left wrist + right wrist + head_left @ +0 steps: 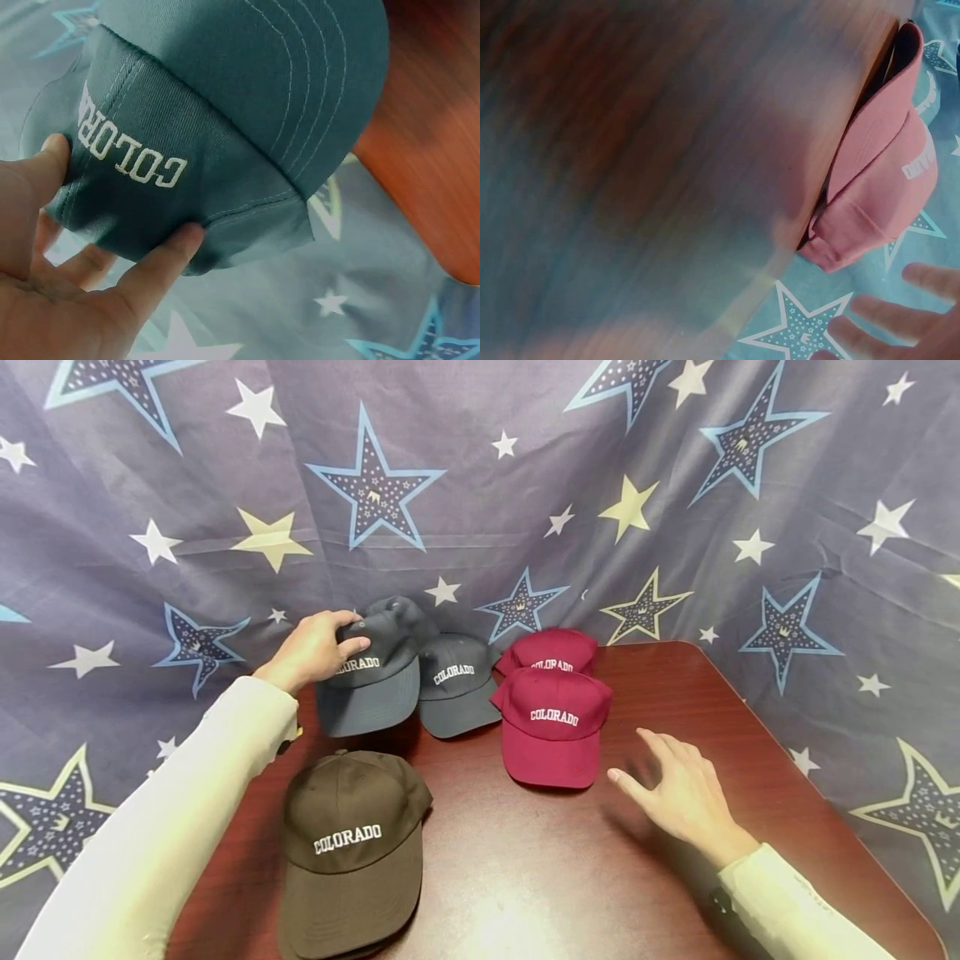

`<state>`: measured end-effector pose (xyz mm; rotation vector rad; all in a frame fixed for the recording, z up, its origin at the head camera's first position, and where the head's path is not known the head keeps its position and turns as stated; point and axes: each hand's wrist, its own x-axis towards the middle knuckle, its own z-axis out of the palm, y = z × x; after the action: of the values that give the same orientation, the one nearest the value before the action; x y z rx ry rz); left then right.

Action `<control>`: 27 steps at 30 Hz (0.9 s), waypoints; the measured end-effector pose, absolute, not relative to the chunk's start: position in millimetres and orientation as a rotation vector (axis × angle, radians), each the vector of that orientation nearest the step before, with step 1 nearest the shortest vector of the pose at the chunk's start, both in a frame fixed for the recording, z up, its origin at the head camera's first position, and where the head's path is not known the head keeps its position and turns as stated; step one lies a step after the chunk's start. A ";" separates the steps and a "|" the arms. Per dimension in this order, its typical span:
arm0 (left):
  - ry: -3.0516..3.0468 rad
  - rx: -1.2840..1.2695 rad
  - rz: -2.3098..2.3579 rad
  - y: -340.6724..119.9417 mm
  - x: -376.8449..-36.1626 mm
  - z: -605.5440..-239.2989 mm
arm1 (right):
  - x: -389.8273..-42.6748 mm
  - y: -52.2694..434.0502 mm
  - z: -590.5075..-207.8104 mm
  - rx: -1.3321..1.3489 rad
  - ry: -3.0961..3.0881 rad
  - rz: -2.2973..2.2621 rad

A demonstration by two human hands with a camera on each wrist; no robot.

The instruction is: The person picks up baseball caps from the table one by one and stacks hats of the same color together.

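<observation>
1. We've got the left hand (311, 647) gripping the crown of a grey cap (369, 681) at the back left of the counter (675, 710). The thumb and fingers curl around the front panel right by the white COLORADO lettering.
2. From the left wrist view we see that same grey cap (225, 127) lifted at an angle, with the thumb (161, 259) pressed under the front edge and its brim poking out past the counter edge over the starry cloth.
3. The right hand (678, 789) is released, fingers spread and relaxed, hovering low over the counter just right of the front maroon cap (552, 727). It's holding nothing and not touching the cap.
4. The right wrist view is pretty blurry, but we can make out the maroon cap (877, 180) and the fingertips (900, 319) near it.
5. Other stuff on the counter: a second grey cap (457, 685) just beside the held one, a second maroon cap (551, 650) tucked behind the front maroon one, and a brown cap (351, 852) sitting nearest us on the left.
6. A star-print cloth (480, 485) hangs all around behind the counter.
</observation>
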<state>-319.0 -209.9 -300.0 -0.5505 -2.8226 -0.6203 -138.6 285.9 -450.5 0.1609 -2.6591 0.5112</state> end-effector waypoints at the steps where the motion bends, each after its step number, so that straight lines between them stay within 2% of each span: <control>1: -2.816 -0.566 -0.623 -205.7 -316.8 -297.8 | -138.6 285.9 -450.5 0.161 -2.656 0.507; 14: -2.813 -0.634 -0.522 -147.5 -282.4 -275.4 | -137.6 286.3 -450.2 0.154 -2.642 0.521; 27: -2.780 -0.794 -0.431 -108.5 -237.6 -279.6 | -136.4 287.6 -451.0 0.137 -2.651 0.529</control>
<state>-237.6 -108.5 -279.6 -0.7939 -2.7799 -0.4313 -136.4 287.6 -451.0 0.1374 -2.6506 0.5291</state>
